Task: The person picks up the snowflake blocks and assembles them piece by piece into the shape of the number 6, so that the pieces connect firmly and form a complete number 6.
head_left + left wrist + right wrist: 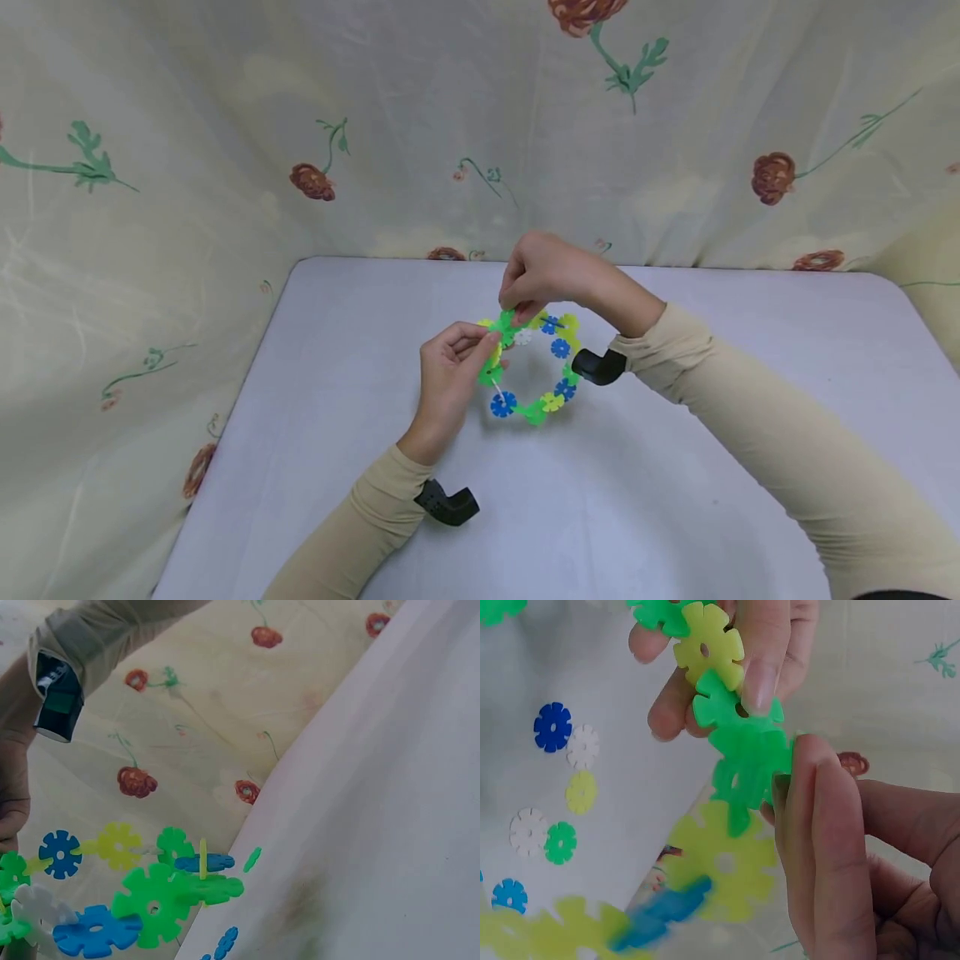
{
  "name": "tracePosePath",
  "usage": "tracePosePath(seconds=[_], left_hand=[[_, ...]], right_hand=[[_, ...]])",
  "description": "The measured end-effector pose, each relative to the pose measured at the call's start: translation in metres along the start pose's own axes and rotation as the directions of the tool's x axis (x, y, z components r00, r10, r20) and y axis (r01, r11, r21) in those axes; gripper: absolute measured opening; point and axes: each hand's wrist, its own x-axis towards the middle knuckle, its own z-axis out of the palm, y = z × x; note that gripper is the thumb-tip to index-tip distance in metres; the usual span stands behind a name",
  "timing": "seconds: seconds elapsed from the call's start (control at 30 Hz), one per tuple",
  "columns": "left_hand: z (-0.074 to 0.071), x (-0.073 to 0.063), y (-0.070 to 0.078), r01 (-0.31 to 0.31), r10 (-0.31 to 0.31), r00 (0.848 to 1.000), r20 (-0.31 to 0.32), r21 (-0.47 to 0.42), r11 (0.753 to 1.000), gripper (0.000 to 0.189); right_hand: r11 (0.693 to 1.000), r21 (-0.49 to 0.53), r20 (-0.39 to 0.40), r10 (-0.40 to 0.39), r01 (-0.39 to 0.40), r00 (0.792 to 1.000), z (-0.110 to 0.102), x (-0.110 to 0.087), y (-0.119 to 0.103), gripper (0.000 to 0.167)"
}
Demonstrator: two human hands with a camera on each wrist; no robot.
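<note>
A ring of linked plastic snowflake discs [535, 414], in green, yellow, blue and white, is held above the table between both hands. My left hand [450, 375] grips its left side, with thumb and fingers on the discs near a green disc [506, 327]. From above, my right hand [546, 271] pinches the green discs close by, its fingertips next to the left thumb. The right wrist view shows green discs [739, 712] pressed between fingers of both hands, with a yellow disc [726, 859] below. In the left wrist view, a larger green disc [154, 906] adjoins a blue one [97, 931].
A white-covered table [360, 350] lies under the hands, with a flowered curtain [420, 125] behind it. Several more discs, including a dark blue disc [553, 727], show over the table. A black wrist camera [447, 502] sits on each sleeve.
</note>
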Motion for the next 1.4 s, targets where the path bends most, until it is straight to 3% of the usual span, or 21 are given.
tracePosePath(seconds=[0.2, 0.37, 0.6, 0.77, 0.9, 1.0, 1.17, 1.4], left_hand=[[-0.002, 0.000, 0.004, -0.021, 0.022, 0.999, -0.031, 0.026, 0.999, 0.017], [-0.003, 0.001, 0.003, -0.004, 0.004, 1.000, -0.022, 0.008, 1.000, 0.016], [-0.003, 0.003, -0.001, 0.069, -0.070, 0.997, -0.011, -0.069, 0.995, 0.013], [-0.004, 0.004, -0.002, 0.141, -0.141, 0.990, 0.001, -0.114, 0.983, 0.012], [-0.005, 0.004, 0.001, 0.197, -0.197, 0.980, 0.017, -0.126, 0.972, 0.016], [-0.006, 0.005, 0.002, 0.226, -0.226, 0.974, 0.016, -0.119, 0.967, 0.021], [-0.007, 0.005, 0.001, 0.245, -0.244, 0.969, 0.027, -0.104, 0.964, 0.034], [-0.006, 0.006, -0.001, 0.270, -0.268, 0.963, 0.030, -0.087, 0.959, 0.037]], right_hand=[[0.995, 0.100, 0.011, -0.011, 0.010, 1.000, 0.004, 0.001, 0.000, 0.015], [0.995, 0.096, 0.008, 0.001, -0.002, 1.000, 0.005, 0.001, 0.000, 0.015], [1.000, -0.004, -0.001, -0.011, 0.011, 1.000, 0.004, 0.004, -0.002, 0.019], [0.997, 0.048, -0.066, -0.050, 0.053, 0.997, -0.010, 0.000, 0.007, 0.030], [0.990, 0.117, -0.154, -0.057, 0.075, 0.986, -0.024, -0.001, 0.037, 0.033], [0.992, 0.119, -0.182, -0.016, 0.039, 0.983, -0.027, -0.001, 0.069, 0.031], [0.994, 0.060, -0.217, 0.099, -0.088, 0.971, -0.023, -0.005, 0.125, 0.034], [0.955, -0.044, -0.306, 0.268, -0.294, 0.914, -0.020, -0.022, 0.199, 0.045]])
